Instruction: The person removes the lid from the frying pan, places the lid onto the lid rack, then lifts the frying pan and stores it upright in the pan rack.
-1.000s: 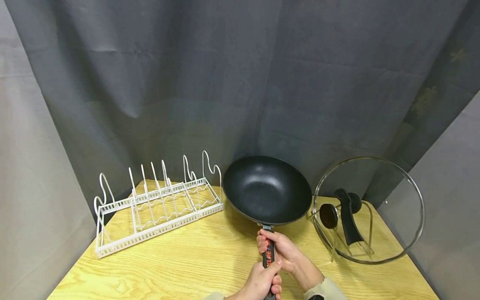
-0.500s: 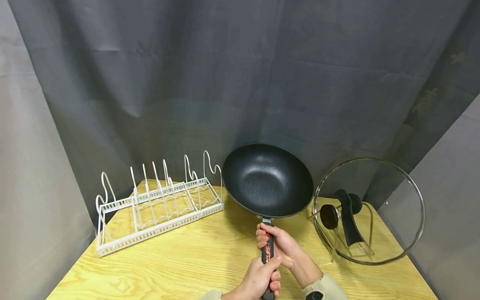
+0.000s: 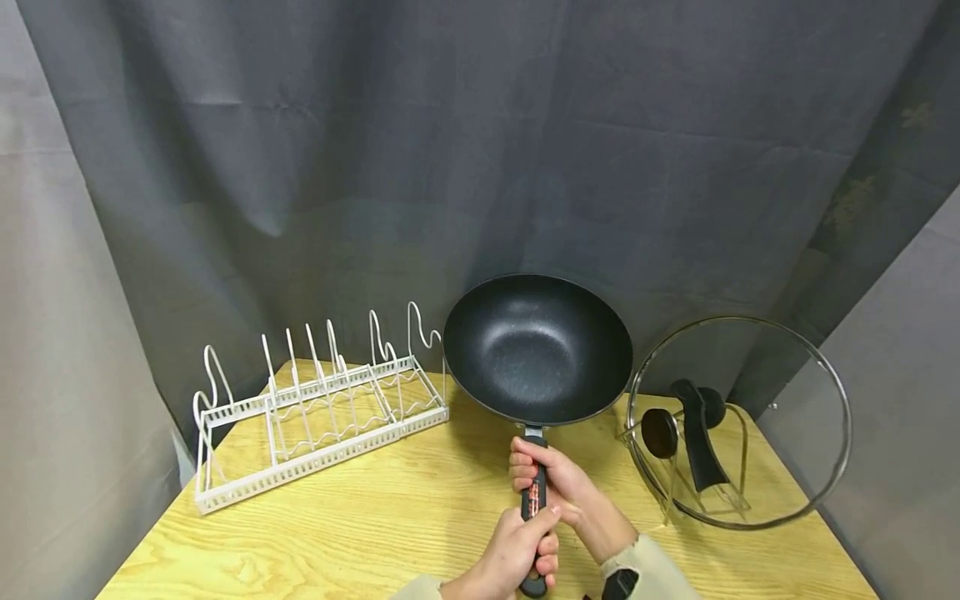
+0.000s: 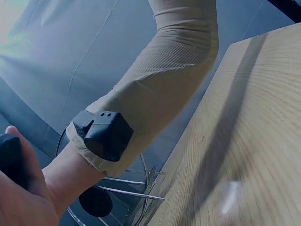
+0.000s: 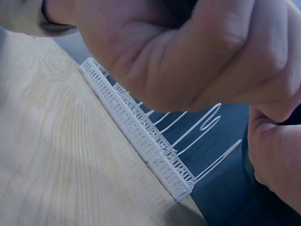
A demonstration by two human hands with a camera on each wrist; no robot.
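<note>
A black wok is held raised over the table, its bowl tilted so the inside faces me. My right hand grips the upper part of its black handle, near the metal joint. Lower down, my left hand wraps the same handle, whose end sticks out below the fingers. The right wrist view shows both hands close together with curled fingers. At the left wrist view's corner, a hand curls around a dark handle end.
A white wire pan rack with upright dividers stands on the wooden table, left of the wok. To the right, a glass lid with a metal rim leans upright in a wire stand. Grey curtains hang behind.
The wok has risen and its bowl has shifted slightly right and away. Both hands have moved up a little with the handle. Rack and lid stay in place.
</note>
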